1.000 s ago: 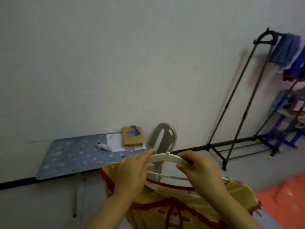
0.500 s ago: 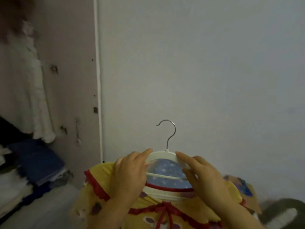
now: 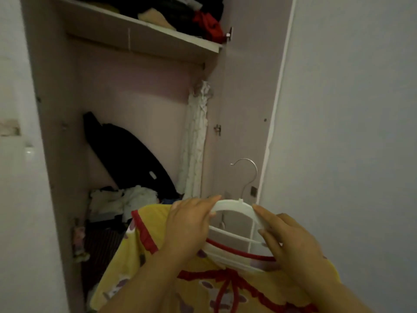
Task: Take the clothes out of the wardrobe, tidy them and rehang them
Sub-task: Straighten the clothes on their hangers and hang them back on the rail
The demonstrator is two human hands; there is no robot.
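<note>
My left hand point(image 3: 189, 224) curls over the hanger point(image 3: 234, 203), thumb beneath. My right hand point(image 3: 291, 242) pinches its other side, fingers nearly straight, both forearms raised ahead.

A home bedroom – open wardrobe point(image 3: 237, 105), shelf point(image 3: 140, 35) piled with clothes point(image 3: 203, 21)

Left hand point(image 3: 189, 224): bare, back and knuckles showed. Right hand point(image 3: 291, 242): bare, back and fingers showed. Left forearm point(image 3: 144, 283) and right forearm point(image 3: 352, 297): bare skin ran from wrist to lower edge of view. Both arms looked slender. Nails were too blurred to judge.
</note>
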